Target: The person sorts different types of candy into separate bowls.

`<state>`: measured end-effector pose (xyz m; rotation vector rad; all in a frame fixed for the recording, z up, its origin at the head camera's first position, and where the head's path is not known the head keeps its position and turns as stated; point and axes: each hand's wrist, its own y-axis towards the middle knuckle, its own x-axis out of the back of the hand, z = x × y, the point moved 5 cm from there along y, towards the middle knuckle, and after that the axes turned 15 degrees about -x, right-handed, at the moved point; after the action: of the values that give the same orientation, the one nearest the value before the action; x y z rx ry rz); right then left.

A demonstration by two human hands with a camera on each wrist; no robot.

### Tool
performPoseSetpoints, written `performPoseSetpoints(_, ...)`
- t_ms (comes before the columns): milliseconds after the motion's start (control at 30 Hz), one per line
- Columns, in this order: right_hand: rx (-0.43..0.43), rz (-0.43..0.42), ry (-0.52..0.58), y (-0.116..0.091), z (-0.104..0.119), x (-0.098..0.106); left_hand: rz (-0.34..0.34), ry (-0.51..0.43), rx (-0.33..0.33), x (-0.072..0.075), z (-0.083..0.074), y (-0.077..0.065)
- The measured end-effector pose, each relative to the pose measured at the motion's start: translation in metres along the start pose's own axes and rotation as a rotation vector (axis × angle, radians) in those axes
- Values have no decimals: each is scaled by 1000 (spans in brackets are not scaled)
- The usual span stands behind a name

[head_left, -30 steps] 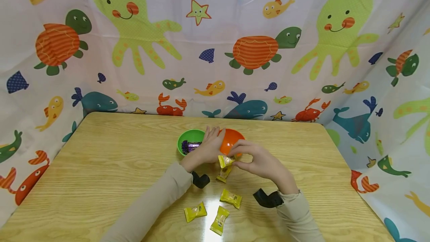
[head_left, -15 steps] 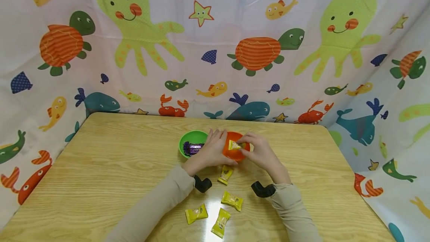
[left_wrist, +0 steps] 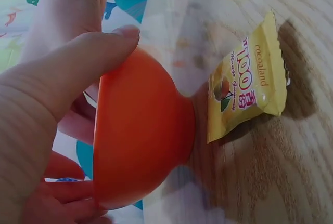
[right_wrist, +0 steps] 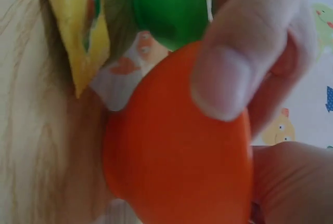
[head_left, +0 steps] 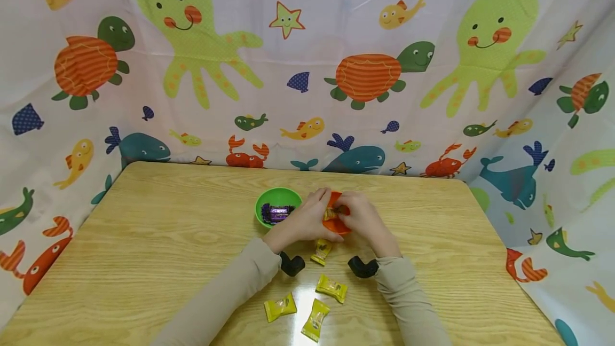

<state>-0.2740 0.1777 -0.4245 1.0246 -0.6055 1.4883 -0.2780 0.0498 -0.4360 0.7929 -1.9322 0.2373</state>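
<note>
My left hand [head_left: 307, 219] grips the orange bowl [left_wrist: 143, 133], its thumb on the near side of the rim and its fingers around the far side. Inside the bowl, my right hand [head_left: 363, 220] pinches a yellow-wrapped candy [head_left: 329, 213], partly covered by the fingers. In the right wrist view the orange bowl [right_wrist: 177, 151] hides the right fingertips. Just in front of the bowl's foot lies another yellow candy [left_wrist: 247, 78], labelled mango gummy. To the left, a green bowl [head_left: 274, 195] contains purple-wrapped candy [head_left: 277, 214].
Nearer on the wooden table [head_left: 158, 239] lie three more yellow candies: one to the left [head_left: 281, 307], one in the middle [head_left: 315, 320] and one higher up [head_left: 331, 288]. A sea-animal curtain [head_left: 312, 79] hangs behind the table and along its sides.
My right hand has carried a yellow candy from in front of the orange bowl up and into it. The left hand has shifted slightly right, its thumb now on the bowl's near side.
</note>
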Motion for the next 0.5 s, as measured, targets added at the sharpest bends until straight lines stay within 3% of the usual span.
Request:
performPoseSetpoints(167,-39,4,-52,3,0,-7,-8,-72,23,0,1,-1)
performPoseSetpoints(500,-70,11,-57,4,-1,-12,-16,-84,32,1,3,0)
